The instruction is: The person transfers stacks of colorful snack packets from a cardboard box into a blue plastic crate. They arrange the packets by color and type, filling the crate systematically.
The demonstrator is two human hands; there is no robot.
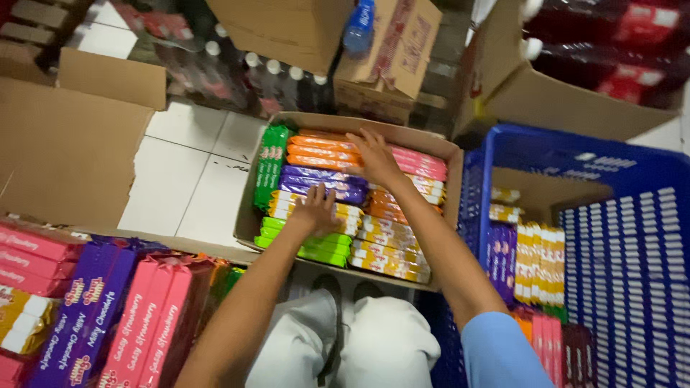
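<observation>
Both hands reach into an open brown cardboard box (pixel 248 208) on the tiled floor. The left hand (pixel 316 210) lies flat, fingers spread, on yellow wafer packs (pixel 348 213); the right hand (pixel 375 158) rests open on orange packs (pixel 321 151). A blue plastic crate (pixel 625 251) stands beside the box.

**Counting What Is Here**

There are two hands: the left hand (pixel 314 210) and the right hand (pixel 374 156). Both reach into one open snack box (pixel 440 215). One blue basket (pixel 611 172) sits beside it. The snack packs in the box are stacked too close together to count.
</observation>
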